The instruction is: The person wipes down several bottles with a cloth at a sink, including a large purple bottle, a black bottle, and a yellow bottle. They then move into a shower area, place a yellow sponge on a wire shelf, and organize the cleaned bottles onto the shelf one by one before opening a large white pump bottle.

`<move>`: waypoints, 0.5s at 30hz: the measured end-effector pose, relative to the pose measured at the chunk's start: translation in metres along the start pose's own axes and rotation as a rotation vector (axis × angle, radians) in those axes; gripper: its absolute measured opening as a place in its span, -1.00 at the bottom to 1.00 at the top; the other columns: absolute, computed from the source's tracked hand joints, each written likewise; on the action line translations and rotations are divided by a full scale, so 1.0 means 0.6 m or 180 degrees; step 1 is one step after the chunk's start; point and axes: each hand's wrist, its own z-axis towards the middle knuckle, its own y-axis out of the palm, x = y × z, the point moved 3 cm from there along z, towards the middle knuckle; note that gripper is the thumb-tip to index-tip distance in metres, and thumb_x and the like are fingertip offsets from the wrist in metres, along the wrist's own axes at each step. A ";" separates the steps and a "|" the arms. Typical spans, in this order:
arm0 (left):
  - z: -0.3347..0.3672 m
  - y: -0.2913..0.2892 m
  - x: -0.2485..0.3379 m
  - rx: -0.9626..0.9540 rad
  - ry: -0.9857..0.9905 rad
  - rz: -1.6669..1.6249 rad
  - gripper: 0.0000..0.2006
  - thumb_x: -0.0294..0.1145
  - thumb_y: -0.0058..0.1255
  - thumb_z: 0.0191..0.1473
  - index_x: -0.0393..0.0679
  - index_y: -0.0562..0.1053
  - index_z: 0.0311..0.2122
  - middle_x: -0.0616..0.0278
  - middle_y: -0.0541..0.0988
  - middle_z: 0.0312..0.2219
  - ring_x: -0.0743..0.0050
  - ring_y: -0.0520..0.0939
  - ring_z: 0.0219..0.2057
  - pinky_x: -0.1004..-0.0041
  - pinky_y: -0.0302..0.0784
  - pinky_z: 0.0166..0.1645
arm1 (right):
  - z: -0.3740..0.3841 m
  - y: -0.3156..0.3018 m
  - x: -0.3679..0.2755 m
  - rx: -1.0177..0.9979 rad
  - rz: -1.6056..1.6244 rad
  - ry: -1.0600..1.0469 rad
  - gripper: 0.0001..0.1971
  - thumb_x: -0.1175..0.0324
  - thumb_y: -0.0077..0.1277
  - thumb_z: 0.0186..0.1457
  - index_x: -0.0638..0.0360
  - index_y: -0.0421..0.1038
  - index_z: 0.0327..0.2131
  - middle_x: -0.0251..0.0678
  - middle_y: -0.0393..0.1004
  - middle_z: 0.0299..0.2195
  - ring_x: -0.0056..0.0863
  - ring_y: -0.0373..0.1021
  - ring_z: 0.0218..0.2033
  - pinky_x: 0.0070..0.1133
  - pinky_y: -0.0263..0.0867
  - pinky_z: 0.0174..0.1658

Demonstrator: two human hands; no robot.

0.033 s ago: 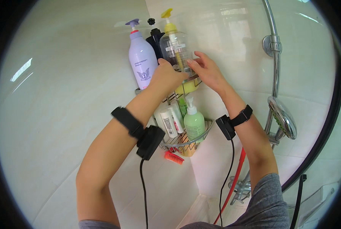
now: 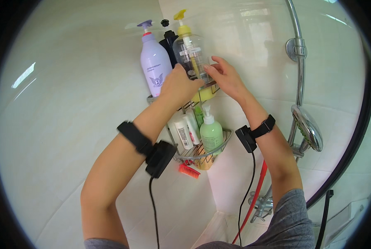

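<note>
A clear pump bottle (image 2: pixel 189 56) with a yellow pump top stands on the upper tier of a wire corner rack (image 2: pixel 150 99). My left hand (image 2: pixel 180 85) is closed around its lower left side, with the thumb across the front and the other fingers partly hidden. On its right side, my right hand (image 2: pixel 225 76) has its fingers apart, and a fingertip meets the bottle's edge. Left of my left hand stands a lilac pump bottle (image 2: pixel 155 62). A black bottle (image 2: pixel 168 43) shows between the two, its lower part hidden.
The lower tier holds a green pump bottle (image 2: pixel 211 135) and white tubes (image 2: pixel 183 133). Beneath it is an orange-red brush (image 2: pixel 189 171). To the right are a shower head (image 2: pixel 307 126) on a metal rail (image 2: pixel 300 83), a red hose (image 2: pixel 258 189) and a tap (image 2: pixel 261 205).
My left forearm and its black wrist strap have shifted slightly left. The clear bottle's top has tipped a little to the left. My right hand has stayed in place.
</note>
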 end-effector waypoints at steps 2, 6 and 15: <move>-0.038 -0.015 -0.005 0.0768 0.0543 0.0339 -0.33 -0.20 0.20 -0.28 -0.35 0.22 -0.07 -0.09 0.41 -0.22 0.11 0.48 -0.19 0.37 0.42 -0.17 | -0.007 -0.004 0.004 -0.0002 0.0055 -0.0032 -0.37 0.13 -0.03 0.05 0.37 0.05 0.06 -0.04 0.34 -0.14 -0.42 0.30 -0.13 -0.56 0.23 -0.09; -0.063 -0.054 -0.053 0.1569 0.0432 0.0413 -0.36 -0.25 0.21 -0.30 -0.30 0.21 -0.10 -0.06 0.36 -0.27 0.11 0.38 -0.14 0.32 0.36 -0.09 | -0.017 0.002 0.000 -0.0067 -0.0320 -0.0059 -0.36 0.12 -0.01 0.04 0.32 0.04 0.08 -0.01 0.31 -0.11 -0.36 0.30 -0.12 -0.52 0.22 -0.08; -0.033 -0.052 -0.122 0.1061 -0.0466 -0.0329 -0.28 -0.20 0.26 -0.40 -0.37 0.20 -0.13 -0.05 0.46 -0.29 0.12 0.52 -0.26 0.37 0.44 -0.21 | -0.031 0.020 0.007 0.0096 -0.0160 -0.0063 -0.35 0.19 0.07 -0.03 0.31 0.06 0.07 0.03 0.26 -0.07 -0.35 0.29 -0.11 -0.54 0.24 -0.11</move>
